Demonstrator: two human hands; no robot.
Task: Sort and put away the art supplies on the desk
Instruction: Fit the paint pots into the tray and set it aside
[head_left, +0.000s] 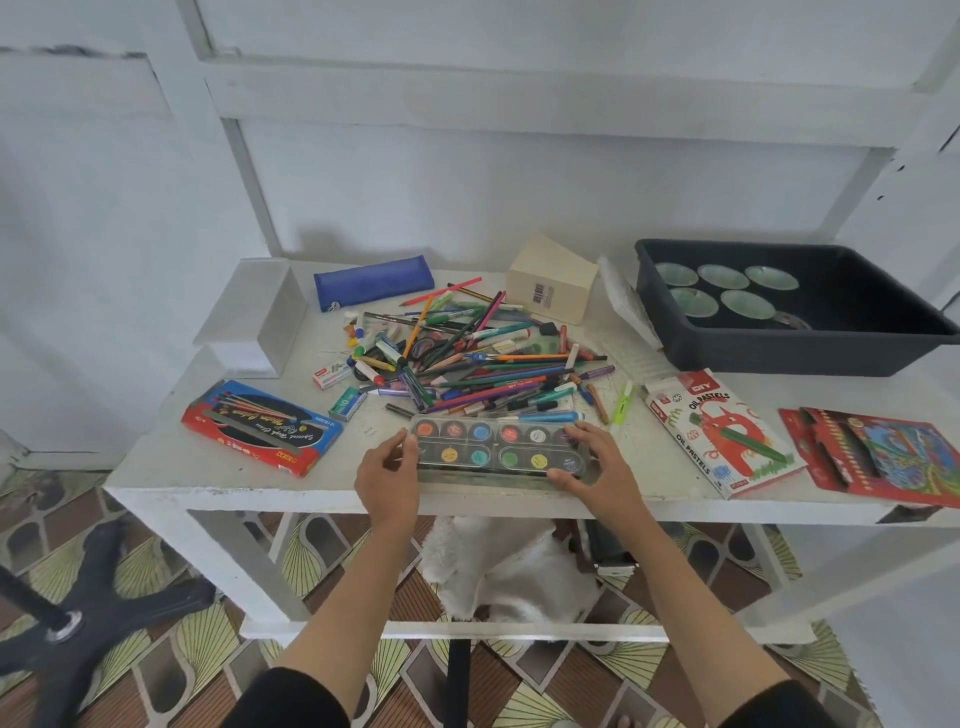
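Barely begun: pencil pile (483, 358) unsorted, 12 o'clock of paint palette (498, 448); left hand (387, 470), right hand (602, 462) grips curled round its ends.

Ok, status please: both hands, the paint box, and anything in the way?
Left hand and right hand grip paint box ends. Box flat at desk front edge. Pen pile crowds its far side.

Bare desk (636, 457) R of paint tray (498, 448); pen pile (483, 358) blocks behind.
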